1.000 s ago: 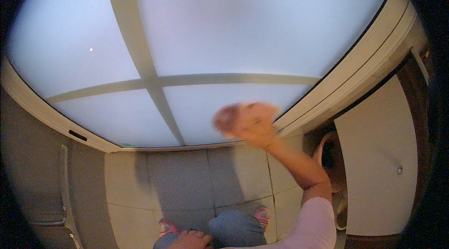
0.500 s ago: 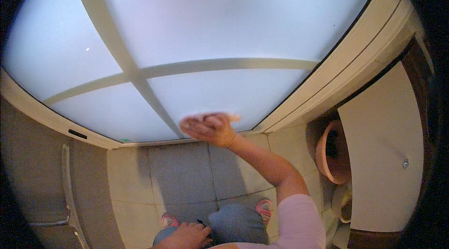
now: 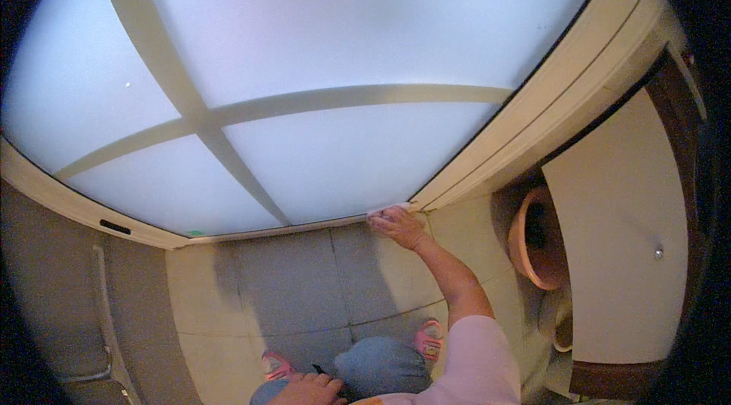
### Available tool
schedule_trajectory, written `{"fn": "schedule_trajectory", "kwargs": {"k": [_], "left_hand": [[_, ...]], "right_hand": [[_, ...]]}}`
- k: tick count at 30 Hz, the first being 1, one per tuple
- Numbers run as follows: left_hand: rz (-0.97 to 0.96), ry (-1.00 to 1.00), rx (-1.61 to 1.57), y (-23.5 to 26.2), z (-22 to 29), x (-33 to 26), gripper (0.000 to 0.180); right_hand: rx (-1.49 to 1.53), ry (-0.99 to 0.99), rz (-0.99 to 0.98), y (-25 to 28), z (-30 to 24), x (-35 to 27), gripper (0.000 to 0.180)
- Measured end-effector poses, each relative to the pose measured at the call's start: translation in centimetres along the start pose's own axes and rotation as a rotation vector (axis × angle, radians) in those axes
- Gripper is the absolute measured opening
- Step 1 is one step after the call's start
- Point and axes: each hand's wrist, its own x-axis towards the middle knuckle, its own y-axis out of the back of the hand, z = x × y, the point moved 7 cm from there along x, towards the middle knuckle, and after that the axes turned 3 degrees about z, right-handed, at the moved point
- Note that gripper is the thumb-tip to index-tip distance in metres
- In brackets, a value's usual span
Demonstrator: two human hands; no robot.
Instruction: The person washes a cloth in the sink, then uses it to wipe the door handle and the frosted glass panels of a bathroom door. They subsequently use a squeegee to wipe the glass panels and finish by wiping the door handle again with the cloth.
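My right hand (image 3: 397, 228) reaches down to the lower right corner of a frosted glass door (image 3: 320, 154). It presses a white cloth (image 3: 374, 215) against the bottom frame; most of the cloth is hidden under the fingers, so only its pale edges show. On my thigh, over the blue jeans (image 3: 381, 367), rests my left hand (image 3: 311, 390), its fingers laid out flat and holding nothing. The lower edge of the picture cuts part of that hand off.
Beige bars (image 3: 343, 98) divide the glass. On the right, an orange-pink basin (image 3: 521, 241) stands on the tiled floor (image 3: 205, 291) beside a pale cabinet door (image 3: 624, 253) with a small knob. A metal rail (image 3: 104, 306) runs along the left. My pink sandals (image 3: 430, 340) are below.
My right hand has moved down and to the right with the white cloth, from the lower glass pane to the bottom frame near the corner. My left hand stays on my thigh.
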Motion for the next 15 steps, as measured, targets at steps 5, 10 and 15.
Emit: {"fn": "schedule_trajectory", "kwargs": {"k": [5,10,15], "left_hand": [[0.010,-0.016,0.000,-0.8,-0.1,0.8,0.031],[-0.055,0.057,-0.116,3.1,1.6,0.7,0.026],[-0.004,0.139,-0.106,1.0,0.0,1.0,0.022]], "right_hand": [[-0.136,0.062,0.162,13.4,-0.6,2.6,0.035],[-0.136,-0.031,0.497,31.3,-2.3,10.2,0.040],[-0.390,0.055,1.218,47.1,-3.6,13.7,0.043]]}}
